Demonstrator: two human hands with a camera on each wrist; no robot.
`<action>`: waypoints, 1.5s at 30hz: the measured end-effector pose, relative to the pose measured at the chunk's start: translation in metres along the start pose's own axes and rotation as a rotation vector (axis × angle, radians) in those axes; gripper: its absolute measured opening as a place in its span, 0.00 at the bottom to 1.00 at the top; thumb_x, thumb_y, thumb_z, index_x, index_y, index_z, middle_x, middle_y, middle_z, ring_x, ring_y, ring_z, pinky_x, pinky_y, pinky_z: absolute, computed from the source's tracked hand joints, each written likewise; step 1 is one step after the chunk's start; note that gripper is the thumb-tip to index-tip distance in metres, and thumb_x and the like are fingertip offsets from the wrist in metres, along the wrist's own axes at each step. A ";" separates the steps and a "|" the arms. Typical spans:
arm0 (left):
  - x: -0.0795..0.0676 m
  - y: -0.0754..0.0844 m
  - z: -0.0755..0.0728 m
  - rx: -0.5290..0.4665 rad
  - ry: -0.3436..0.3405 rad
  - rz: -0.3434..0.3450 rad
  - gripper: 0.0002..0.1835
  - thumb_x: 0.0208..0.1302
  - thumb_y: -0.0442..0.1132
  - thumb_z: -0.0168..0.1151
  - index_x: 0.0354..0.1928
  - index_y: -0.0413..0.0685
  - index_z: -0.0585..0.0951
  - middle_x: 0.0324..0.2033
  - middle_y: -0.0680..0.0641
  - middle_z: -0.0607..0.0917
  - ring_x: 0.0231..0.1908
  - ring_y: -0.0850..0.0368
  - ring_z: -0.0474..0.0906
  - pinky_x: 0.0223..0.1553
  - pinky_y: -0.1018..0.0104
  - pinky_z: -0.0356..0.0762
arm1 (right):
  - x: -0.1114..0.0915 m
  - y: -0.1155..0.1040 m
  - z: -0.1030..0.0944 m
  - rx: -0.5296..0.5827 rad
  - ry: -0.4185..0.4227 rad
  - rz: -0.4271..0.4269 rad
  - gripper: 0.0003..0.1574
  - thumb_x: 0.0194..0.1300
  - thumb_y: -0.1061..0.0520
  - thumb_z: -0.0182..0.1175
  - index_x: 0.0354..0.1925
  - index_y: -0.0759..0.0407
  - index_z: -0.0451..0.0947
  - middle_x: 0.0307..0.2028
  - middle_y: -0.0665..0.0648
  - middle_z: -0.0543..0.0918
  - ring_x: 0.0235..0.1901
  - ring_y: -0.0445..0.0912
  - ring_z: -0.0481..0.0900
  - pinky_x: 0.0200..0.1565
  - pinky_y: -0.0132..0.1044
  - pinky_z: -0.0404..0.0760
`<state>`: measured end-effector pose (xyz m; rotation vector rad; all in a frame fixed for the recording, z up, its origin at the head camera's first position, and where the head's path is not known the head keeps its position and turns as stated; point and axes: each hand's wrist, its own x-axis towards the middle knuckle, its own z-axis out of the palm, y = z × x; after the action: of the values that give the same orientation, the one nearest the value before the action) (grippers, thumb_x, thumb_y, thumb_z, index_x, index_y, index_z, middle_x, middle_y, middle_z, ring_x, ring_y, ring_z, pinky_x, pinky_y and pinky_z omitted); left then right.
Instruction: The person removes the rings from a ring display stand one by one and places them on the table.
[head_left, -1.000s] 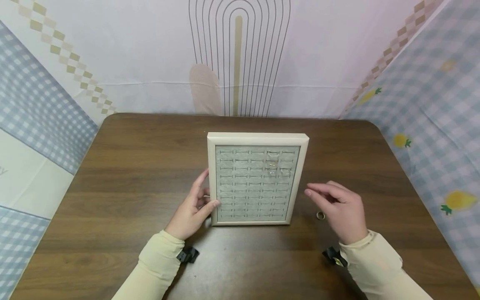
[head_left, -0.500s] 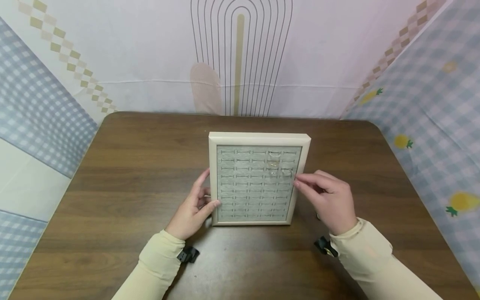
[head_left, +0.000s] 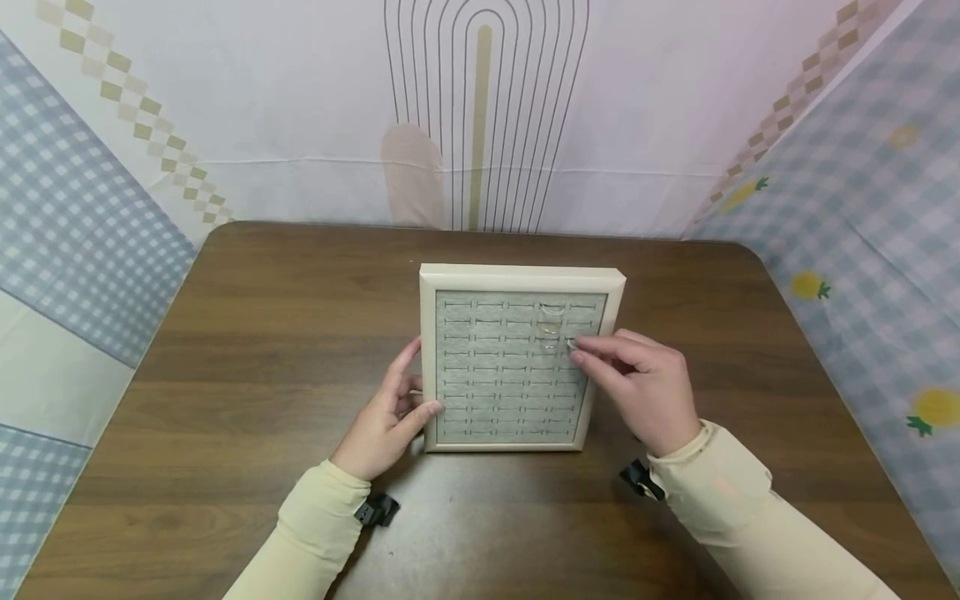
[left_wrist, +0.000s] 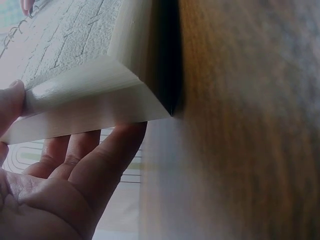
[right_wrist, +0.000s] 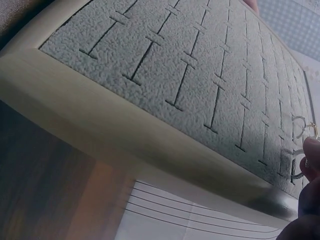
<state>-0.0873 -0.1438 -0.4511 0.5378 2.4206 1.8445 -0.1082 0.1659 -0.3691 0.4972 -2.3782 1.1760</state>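
A ring display frame (head_left: 517, 375), cream-edged with a grey slotted insert, stands upright on the brown table. My left hand (head_left: 390, 425) grips its left side, thumb on the front and fingers round behind; the left wrist view has the same hold on the frame's edge (left_wrist: 85, 100). With thumb and index finger, my right hand (head_left: 648, 387) pinches a ring (right_wrist: 298, 175) seated in the right-hand column of slots. Beside it, in the neighbouring column, sit a silver ring (head_left: 552, 311) and a gold-toned ring (head_left: 550, 330), with a small one below them.
The brown wooden table (head_left: 300, 317) extends all around the frame. A white cloth with a line-arch print (head_left: 300, 100) hangs behind it. Blue checked cloths (head_left: 900, 275) hang at both sides.
My right hand has moved left and slightly up, from beside the frame to the ring in its right column. The loose ring on the table is now hidden behind that hand. My left hand stays put.
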 end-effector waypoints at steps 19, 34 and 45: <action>0.000 -0.001 0.000 -0.023 -0.004 0.003 0.47 0.69 0.28 0.61 0.80 0.54 0.45 0.46 0.36 0.84 0.43 0.49 0.84 0.47 0.57 0.83 | 0.001 -0.001 0.003 0.017 -0.014 0.067 0.07 0.58 0.63 0.74 0.35 0.53 0.91 0.26 0.45 0.84 0.23 0.37 0.73 0.27 0.24 0.70; 0.001 0.001 0.000 0.008 -0.004 0.013 0.47 0.70 0.28 0.61 0.80 0.55 0.44 0.47 0.37 0.84 0.43 0.50 0.84 0.46 0.57 0.84 | -0.001 -0.001 -0.003 0.055 -0.006 0.061 0.08 0.58 0.65 0.73 0.37 0.55 0.90 0.24 0.47 0.82 0.22 0.38 0.70 0.24 0.28 0.67; 0.000 0.001 0.000 0.016 -0.005 -0.008 0.48 0.70 0.29 0.61 0.80 0.57 0.44 0.48 0.37 0.84 0.43 0.50 0.84 0.47 0.57 0.83 | -0.009 -0.001 -0.009 0.034 -0.022 0.085 0.08 0.57 0.66 0.73 0.35 0.55 0.90 0.22 0.46 0.79 0.19 0.40 0.67 0.21 0.30 0.66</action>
<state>-0.0873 -0.1439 -0.4498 0.5315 2.4324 1.8207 -0.0982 0.1739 -0.3686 0.4249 -2.4229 1.2559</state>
